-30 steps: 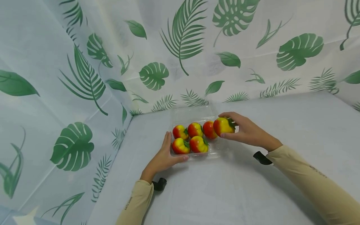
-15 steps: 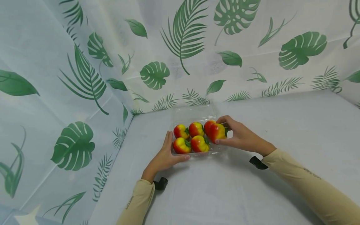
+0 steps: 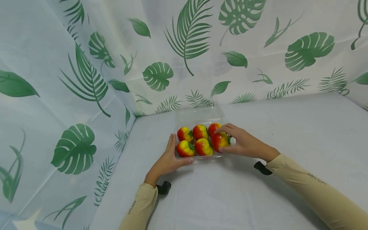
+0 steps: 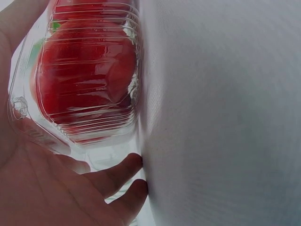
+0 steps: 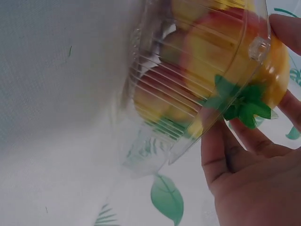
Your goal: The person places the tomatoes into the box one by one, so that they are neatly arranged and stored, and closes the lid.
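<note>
A clear plastic box (image 3: 205, 157) with its lid (image 3: 198, 115) tipped back holds two rows of red-and-yellow fruits with leafy green caps. My right hand (image 3: 244, 144) grips one such fruit (image 3: 219, 142) at the box's front right corner, thumb in front and fingers behind. In the right wrist view its green cap (image 5: 244, 104) faces the fingers, and it is partly above the rim. My left hand (image 3: 166, 162) rests against the box's left side with straight fingers, its thumb along the front. Through the wall in the left wrist view shows a red fruit (image 4: 87, 70).
The box stands on a table under a pale cloth (image 3: 212, 198), near the back edge. Behind and to the left hang white sheets (image 3: 201, 76) printed with green leaves. Black wrist mounts (image 3: 164, 188) stick out below both wrists.
My right hand has moved left and down with the fruit, from above the box's right side into the front right corner. The left hand has stayed at the box.
</note>
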Tool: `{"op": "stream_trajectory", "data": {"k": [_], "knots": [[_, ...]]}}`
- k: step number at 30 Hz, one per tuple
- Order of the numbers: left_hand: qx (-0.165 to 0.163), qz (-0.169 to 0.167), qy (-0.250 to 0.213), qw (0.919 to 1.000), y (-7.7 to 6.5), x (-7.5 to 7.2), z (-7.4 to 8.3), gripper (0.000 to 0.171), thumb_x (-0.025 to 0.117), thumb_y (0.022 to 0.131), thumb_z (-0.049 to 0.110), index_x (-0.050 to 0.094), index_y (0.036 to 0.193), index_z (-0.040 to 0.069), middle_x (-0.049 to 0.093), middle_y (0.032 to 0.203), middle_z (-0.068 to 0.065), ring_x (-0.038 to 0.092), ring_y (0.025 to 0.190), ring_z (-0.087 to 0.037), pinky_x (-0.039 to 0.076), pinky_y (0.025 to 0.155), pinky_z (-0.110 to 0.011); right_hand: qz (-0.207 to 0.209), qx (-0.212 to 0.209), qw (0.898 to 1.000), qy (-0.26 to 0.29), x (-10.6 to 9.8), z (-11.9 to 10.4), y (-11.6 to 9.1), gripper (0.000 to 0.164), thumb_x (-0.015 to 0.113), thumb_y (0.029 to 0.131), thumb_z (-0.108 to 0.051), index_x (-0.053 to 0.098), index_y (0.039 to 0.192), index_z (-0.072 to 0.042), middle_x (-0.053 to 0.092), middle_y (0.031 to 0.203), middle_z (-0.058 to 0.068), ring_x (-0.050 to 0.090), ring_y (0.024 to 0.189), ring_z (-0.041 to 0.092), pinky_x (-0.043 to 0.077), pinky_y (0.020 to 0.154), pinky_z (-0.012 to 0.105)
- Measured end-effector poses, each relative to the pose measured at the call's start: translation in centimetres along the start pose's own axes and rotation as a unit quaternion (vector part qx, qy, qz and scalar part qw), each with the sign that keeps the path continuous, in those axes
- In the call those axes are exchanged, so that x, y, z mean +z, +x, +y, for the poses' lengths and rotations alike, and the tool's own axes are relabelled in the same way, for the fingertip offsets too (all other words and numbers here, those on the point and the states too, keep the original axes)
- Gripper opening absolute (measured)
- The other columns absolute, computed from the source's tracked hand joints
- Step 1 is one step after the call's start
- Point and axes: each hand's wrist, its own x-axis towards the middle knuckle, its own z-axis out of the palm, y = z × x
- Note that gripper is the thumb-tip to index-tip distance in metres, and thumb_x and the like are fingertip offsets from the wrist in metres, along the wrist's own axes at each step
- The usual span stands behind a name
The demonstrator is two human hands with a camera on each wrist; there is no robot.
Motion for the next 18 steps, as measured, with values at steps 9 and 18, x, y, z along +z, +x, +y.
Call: {"op": "stream_trajectory", "data": {"k": [9,18], "knots": [[0.002,0.000,-0.003,1.0000,-0.01,0.09,-0.09,0.129,0.083,0.087,0.060,-0.003,0.173,0.016,-0.011,0.179,-0.007,0.003,0.164,-0.033,0.020,0.125,-0.063,-0.021,0.057,0.998,-0.033,0.19,-0.46,0.15,0.058,0.090,0.088,-0.023,0.062,0.136,-0.009,0.062,0.138,0.015,0.059,0.124,0.037,0.054,0.102,0.061],[0.000,0.003,0.001,1.0000,-0.05,0.00,-0.20,0.130,0.083,0.086,0.060,-0.003,0.173,0.016,-0.011,0.179,-0.007,0.004,0.164,-0.033,0.020,0.125,-0.063,-0.023,0.053,0.998,-0.022,0.17,-0.40,0.15,0.054,0.088,0.090,-0.025,0.063,0.134,-0.007,0.062,0.136,0.014,0.059,0.125,0.036,0.056,0.102,0.057]]}}
